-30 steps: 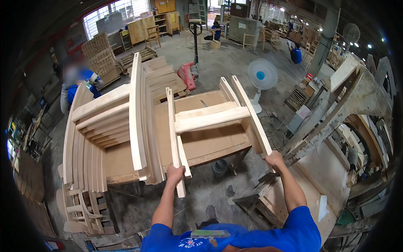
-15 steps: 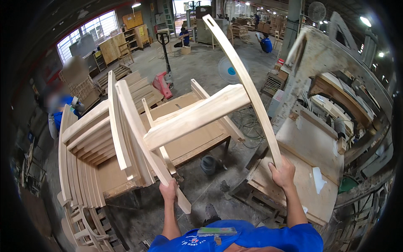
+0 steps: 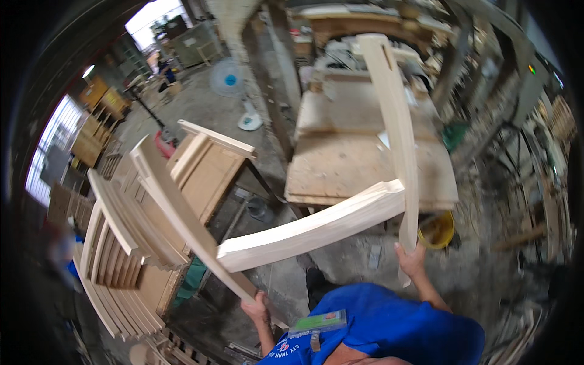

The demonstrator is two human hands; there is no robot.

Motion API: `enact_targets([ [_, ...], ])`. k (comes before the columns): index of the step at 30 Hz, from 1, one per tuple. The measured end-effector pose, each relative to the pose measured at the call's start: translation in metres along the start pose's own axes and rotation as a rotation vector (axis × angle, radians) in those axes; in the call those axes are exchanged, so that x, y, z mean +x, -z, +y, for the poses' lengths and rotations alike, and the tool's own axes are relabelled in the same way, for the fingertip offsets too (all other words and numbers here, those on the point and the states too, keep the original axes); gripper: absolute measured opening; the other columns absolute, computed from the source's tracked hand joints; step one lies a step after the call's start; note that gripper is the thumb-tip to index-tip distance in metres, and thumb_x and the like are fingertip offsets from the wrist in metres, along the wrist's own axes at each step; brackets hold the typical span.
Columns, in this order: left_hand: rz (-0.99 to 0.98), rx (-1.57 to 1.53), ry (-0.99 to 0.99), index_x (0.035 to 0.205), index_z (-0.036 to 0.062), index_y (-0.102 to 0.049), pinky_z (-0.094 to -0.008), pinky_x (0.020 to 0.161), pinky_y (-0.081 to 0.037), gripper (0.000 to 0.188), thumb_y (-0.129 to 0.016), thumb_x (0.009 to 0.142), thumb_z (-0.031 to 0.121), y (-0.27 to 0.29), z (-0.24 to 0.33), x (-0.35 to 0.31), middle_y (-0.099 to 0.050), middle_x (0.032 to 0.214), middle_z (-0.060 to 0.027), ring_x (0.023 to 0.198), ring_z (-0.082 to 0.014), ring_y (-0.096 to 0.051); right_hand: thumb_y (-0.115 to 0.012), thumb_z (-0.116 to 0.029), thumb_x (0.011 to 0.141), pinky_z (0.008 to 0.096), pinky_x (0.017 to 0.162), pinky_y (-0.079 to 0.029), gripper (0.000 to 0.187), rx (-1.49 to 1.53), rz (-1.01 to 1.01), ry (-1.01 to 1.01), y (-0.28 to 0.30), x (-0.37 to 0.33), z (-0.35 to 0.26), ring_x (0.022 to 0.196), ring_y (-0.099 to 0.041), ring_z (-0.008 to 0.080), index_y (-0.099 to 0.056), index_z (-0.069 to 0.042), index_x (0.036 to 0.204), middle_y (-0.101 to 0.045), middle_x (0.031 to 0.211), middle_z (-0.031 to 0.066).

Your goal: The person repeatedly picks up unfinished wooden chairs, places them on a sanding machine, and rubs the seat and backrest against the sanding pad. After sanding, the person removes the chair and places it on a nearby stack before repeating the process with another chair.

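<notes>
I hold a pale wooden chair-back frame [image 3: 316,228] up in the air: two long curved legs joined by a wide curved rail. My left hand [image 3: 257,306] grips the lower end of the left leg [image 3: 182,213]. My right hand [image 3: 410,260] grips the lower end of the right leg [image 3: 395,128]. The frame hangs above a plywood work table [image 3: 359,161] on the right, tilted, with its left side lower.
A stack of similar wooden frames [image 3: 115,255] stands on a table [image 3: 207,176] at the left. A yellow bucket [image 3: 437,230] sits on the floor by the plywood table. A pedestal fan [image 3: 234,85] stands behind. A blurred person [image 3: 61,249] is at far left.
I have turned to the right and swung the frame away from the stack, over toward the plywood table. Both hands keep their grip on the legs.
</notes>
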State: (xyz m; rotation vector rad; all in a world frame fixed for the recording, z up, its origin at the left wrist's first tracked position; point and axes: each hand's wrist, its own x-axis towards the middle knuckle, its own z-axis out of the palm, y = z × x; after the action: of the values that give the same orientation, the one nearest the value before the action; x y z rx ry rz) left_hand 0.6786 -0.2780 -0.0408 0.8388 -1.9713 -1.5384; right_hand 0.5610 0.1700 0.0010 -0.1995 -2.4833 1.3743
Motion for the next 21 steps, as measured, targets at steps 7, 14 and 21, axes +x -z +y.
enact_targets([
  [7, -0.323, 0.266, 0.138, 0.089, -0.0036, -0.069, -0.0342, 0.064, -0.053, 0.028, -0.075, 0.080, 0.022, -0.072, 0.001, -0.037, -0.068, 0.072, -0.0077, 0.067, -0.0146, -0.064, -0.081, -0.027, 0.086, 0.0417, 0.072, -0.055, 0.038, -0.003, 0.038, -0.577, 0.091, -0.085, 0.075, 0.077, -0.072, 0.0273, -0.069, 0.004, 0.104, -0.071, 0.080, 0.0148],
  [14, -0.546, 0.313, 0.123, 0.084, -0.0020, -0.069, -0.0365, 0.058, -0.052, 0.036, -0.072, 0.078, 0.033, -0.217, 0.061, 0.034, -0.067, 0.064, -0.0088, 0.058, -0.0194, -0.067, -0.081, -0.030, 0.086, 0.0407, 0.082, -0.056, 0.040, -0.165, 0.075, -0.643, 0.094, 0.030, 0.108, 0.093, -0.075, 0.0287, -0.075, 0.000, 0.111, -0.077, 0.098, 0.0189],
  [21, -0.664, 0.470, 0.041, 0.089, -0.0037, -0.066, -0.0412, 0.062, -0.055, 0.038, -0.069, 0.081, 0.034, -0.274, 0.045, 0.054, -0.068, 0.067, -0.0139, 0.058, -0.0262, -0.068, -0.077, -0.038, 0.085, 0.0463, 0.088, -0.055, 0.042, -0.276, 0.043, -0.584, 0.081, 0.071, 0.140, 0.103, -0.072, 0.0406, -0.076, -0.003, 0.109, -0.075, 0.102, 0.0234],
])
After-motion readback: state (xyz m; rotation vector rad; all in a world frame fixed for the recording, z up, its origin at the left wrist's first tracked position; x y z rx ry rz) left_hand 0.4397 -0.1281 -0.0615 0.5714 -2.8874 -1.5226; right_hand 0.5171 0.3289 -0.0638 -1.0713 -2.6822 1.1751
